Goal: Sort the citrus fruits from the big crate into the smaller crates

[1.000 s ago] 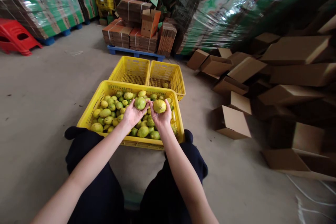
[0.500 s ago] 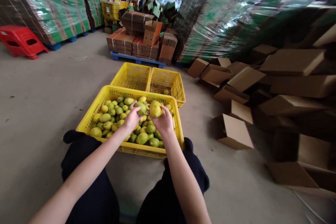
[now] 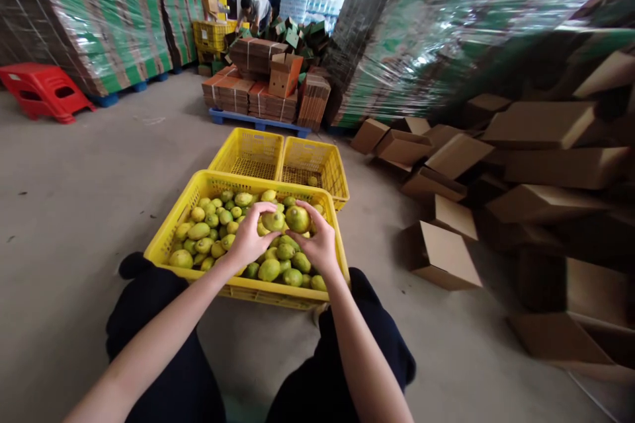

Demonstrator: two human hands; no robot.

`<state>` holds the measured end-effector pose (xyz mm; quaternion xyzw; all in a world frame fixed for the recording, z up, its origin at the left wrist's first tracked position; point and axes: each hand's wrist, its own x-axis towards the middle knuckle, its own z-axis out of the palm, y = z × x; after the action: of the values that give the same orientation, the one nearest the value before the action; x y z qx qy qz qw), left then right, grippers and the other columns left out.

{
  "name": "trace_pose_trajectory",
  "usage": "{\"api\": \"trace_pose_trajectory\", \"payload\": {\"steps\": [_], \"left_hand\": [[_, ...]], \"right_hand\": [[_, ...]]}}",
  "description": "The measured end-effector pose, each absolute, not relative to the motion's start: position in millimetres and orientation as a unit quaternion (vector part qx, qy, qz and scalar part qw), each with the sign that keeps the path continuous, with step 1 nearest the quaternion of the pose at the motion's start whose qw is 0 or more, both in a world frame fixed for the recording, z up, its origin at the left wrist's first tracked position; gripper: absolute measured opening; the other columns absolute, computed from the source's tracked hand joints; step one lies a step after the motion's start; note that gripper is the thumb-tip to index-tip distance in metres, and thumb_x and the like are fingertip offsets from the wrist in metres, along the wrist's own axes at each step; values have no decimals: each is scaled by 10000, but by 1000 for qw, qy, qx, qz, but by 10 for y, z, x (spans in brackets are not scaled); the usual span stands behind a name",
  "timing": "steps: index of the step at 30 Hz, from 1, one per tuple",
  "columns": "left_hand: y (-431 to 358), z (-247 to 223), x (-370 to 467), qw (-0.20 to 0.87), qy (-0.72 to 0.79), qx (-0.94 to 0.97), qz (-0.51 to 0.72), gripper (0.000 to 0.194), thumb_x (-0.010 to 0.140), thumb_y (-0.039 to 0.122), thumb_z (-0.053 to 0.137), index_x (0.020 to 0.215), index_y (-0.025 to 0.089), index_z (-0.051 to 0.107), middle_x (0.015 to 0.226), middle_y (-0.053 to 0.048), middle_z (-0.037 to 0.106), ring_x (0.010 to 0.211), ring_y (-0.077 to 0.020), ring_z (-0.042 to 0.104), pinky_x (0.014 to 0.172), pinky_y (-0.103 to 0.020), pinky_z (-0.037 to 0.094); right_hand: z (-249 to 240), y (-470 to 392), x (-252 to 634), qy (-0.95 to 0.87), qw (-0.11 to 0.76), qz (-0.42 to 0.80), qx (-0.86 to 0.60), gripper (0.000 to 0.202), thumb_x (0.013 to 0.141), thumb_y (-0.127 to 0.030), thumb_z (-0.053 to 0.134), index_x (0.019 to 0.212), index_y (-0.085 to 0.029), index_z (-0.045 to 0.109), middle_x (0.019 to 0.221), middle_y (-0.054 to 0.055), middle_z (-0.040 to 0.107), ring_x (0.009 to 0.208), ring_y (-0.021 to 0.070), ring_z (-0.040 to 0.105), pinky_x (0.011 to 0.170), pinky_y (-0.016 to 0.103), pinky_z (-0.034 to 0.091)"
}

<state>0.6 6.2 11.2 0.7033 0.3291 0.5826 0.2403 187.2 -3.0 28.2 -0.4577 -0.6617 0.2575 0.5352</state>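
Over a yellow plastic crate filled with green and yellow lemons, my two hands are close together. Between its thumb and fingers, my left hand grips a yellow-green lemon. My right hand is closed on a rounder lemon, its blunt end turned up towards me. Both fruits sit side by side above the pile, and I cannot tell whether they touch.
Beyond the crate stand two smaller yellow crates; one holds a lemon. Cardboard boxes lie heaped at right. Flattened cartons rest on a blue pallet. A red stool stands left. Another person bends over at the back.
Both lemons have been turned in my fingers, and my hands have rotated so their thumbs show below the fruit. The view has tilted slightly upward.
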Motion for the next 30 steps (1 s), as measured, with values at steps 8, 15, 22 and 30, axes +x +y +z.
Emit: {"api": "trace_pose_trajectory", "payload": {"steps": [8,15,22,30], "left_hand": [[19,144,-62,116,329,779,521,372,851,104,664,1172,241,536,1201,-87,660,1176,-233,642,1024,-406,521],[9,152,-84,71,324,804,493,404,860,75,637,1212,263,577,1229,-77,666,1165,-238,650,1006,-415,547],[21,100,-97,53,325,814,479,461,854,47,628,1255,272,598,1255,-70,663,1196,-240,636,1022,-425,550],[44,75,-49,240,385,731,510,467,759,127,757,1195,286,708,1239,-72,590,1188,-248,609,1028,-448,547]], "right_hand": [[144,-72,1876,-755,494,52,-427,533,839,-94,615,1329,-303,602,1382,93,624,1295,304,575,1082,550,488],[128,-119,1936,-769,467,-1,-438,619,811,-24,553,1363,-302,583,1350,109,617,1265,308,572,1057,556,506],[133,-139,1980,-772,448,1,-451,662,764,16,521,1339,-301,608,1326,102,621,1252,304,560,1069,552,488],[136,-125,1928,-662,511,157,-525,519,713,-128,684,1208,-268,618,1237,90,678,1185,298,613,1047,533,492]]}}
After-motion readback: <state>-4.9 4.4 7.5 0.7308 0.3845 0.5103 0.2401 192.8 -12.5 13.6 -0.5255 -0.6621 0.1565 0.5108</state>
